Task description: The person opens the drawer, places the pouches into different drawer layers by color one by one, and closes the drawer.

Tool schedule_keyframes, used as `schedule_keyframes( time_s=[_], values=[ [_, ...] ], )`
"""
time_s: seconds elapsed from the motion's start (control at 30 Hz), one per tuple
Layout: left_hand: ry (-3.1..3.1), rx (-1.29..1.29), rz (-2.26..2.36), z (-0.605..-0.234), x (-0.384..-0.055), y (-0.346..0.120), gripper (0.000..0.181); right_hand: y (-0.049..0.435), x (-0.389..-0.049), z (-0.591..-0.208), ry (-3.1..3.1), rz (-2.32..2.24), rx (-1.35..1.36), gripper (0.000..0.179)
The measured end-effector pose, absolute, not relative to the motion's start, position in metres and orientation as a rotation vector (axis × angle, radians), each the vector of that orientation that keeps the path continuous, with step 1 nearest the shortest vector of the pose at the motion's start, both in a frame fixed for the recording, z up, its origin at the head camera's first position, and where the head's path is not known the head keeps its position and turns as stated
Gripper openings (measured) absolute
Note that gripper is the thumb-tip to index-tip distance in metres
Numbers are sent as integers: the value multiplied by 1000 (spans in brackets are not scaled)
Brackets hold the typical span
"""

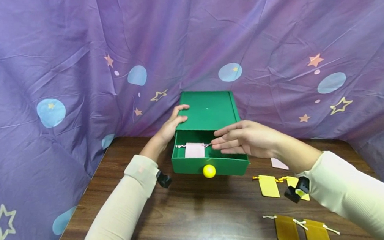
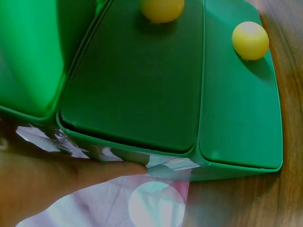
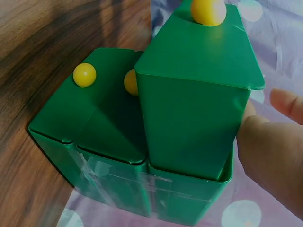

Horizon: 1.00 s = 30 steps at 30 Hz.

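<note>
A green three-drawer box stands on the table, its top drawer pulled out by its yellow ball knob. Inside that drawer lies a pale pink drawstring pouch. My left hand rests against the box's left side, fingertips at the top edge. In the left wrist view its thumb lies straight along the side wall. Over the right part of the open drawer, my right hand hovers with fingers stretched out, holding nothing visible. The right wrist view shows it beside the drawer wall.
Right of the box, two yellow pouches lie on the wooden table, one partly behind the right wrist camera. Two brown pouches lie nearer. A pale pink piece shows beneath the right forearm. A purple curtain hangs behind.
</note>
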<state>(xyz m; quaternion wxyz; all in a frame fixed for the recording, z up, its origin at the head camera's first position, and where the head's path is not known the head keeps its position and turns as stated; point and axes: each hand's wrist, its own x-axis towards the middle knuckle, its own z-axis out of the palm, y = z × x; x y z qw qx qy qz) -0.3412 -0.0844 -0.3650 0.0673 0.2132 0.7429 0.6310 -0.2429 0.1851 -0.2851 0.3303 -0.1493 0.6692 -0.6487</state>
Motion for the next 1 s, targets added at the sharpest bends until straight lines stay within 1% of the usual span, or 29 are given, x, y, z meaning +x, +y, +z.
schedule_keyframes(
  time_s=[0.6, 0.83, 1.0],
  values=[
    [2206, 596, 1914, -365, -339, -84, 52, 201, -236, -299, 1733, -1897, -421, 52],
    [2209, 588, 1916, -362, -339, -84, 52, 213, -233, -306, 1713, -1975, -479, 49],
    [2193, 566, 1928, -363, -339, -84, 51, 220, -233, -310, 1666, -2014, -509, 50]
  ],
)
